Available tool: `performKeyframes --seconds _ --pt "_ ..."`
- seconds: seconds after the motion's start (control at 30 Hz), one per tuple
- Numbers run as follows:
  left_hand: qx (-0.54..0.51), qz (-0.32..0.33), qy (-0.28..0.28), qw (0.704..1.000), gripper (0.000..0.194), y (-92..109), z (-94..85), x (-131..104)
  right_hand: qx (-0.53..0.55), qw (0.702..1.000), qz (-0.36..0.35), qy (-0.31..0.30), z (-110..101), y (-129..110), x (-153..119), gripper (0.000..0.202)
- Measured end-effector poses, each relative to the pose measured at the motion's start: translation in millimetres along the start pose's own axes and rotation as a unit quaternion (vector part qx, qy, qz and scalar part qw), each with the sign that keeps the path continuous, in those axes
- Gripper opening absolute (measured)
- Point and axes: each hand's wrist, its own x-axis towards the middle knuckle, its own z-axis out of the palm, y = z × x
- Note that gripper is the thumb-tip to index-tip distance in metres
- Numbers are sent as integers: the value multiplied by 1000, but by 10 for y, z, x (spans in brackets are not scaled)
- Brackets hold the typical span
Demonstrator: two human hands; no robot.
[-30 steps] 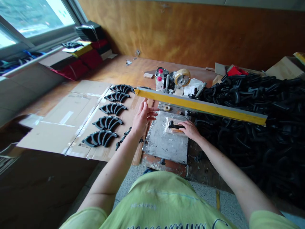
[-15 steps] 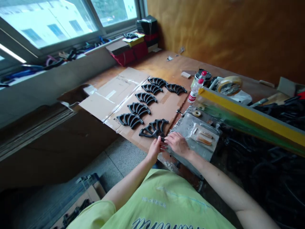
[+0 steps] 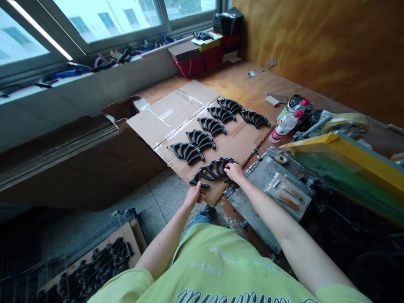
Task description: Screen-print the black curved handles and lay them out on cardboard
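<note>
Black curved handle-like parts lie in fan-shaped rows on a flattened cardboard sheet (image 3: 233,145). My left hand (image 3: 195,194) is at the left end of the nearest row (image 3: 214,169), thumb and curled fingers on the outermost curved part (image 3: 202,185). At the row's other end, my right hand (image 3: 234,172) has its fingers closed on a curved part, which they partly cover. Beyond my hands lie several similar fans, among them one close by (image 3: 187,152) and one at the far right (image 3: 255,119).
A grey metal plate (image 3: 261,185) with a bagged item sits right of the cardboard, beside a yellow-edged frame (image 3: 347,160). Two red-capped bottles (image 3: 284,126) stand behind it. More black parts (image 3: 97,265) lie on a rack at lower left. Red boxes (image 3: 198,63) stand by the window.
My hands have moved apart, from close together at the near fan's right end to its two ends. The near row is now longer. The view has shifted left.
</note>
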Motion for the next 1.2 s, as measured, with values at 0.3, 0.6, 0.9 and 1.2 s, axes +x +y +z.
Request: performKeyframes --seconds 0.3,0.6,0.9,1.2 --pt "309 288 126 898 33 328 187 -137 3 1000 28 0 48 -81 44 45" --pt "456 277 82 842 57 472 282 31 -6 999 45 -19 2 -109 126 28" --pt "510 257 83 816 53 538 355 23 -46 997 54 -18 -81 -11 45 37" --pt "516 258 67 814 52 749 399 140 -15 998 52 -14 -34 -107 157 34"
